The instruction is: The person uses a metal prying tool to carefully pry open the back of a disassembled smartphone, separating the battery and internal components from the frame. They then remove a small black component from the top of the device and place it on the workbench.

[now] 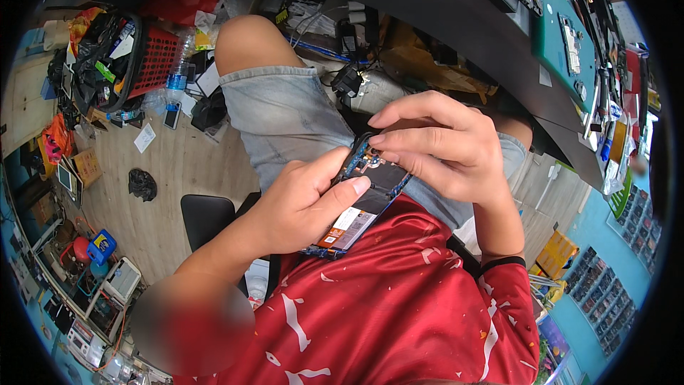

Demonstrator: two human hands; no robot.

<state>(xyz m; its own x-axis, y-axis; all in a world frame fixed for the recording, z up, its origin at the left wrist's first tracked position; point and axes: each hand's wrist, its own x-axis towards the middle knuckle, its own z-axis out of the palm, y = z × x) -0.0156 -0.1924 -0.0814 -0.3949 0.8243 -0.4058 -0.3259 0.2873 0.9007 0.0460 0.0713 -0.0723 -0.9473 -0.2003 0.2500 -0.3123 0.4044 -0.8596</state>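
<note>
My left hand [303, 203] is closed around an opened smartphone [383, 182], its thumb lying across the inner face. The back cover is off, so the battery [350, 227] shows at the lower end, with a white and orange label. Bare circuitry [365, 162] with blue edging is visible at the upper end. My right hand [449, 146] reaches over that upper corner, thumb and fingertips pinched together at the edge. Whatever lies between those fingertips is too small or hidden to make out. The phone is tilted above my lap, in front of my red shirt [399, 292].
A dark desk [456, 14] runs above my knees, with a green mat [559, 36] and phone parts on it. Chargers and cables [348, 78] clutter the space beneath. On the left floor stand a red basket [153, 57] with bags and a black crumpled bag [142, 185].
</note>
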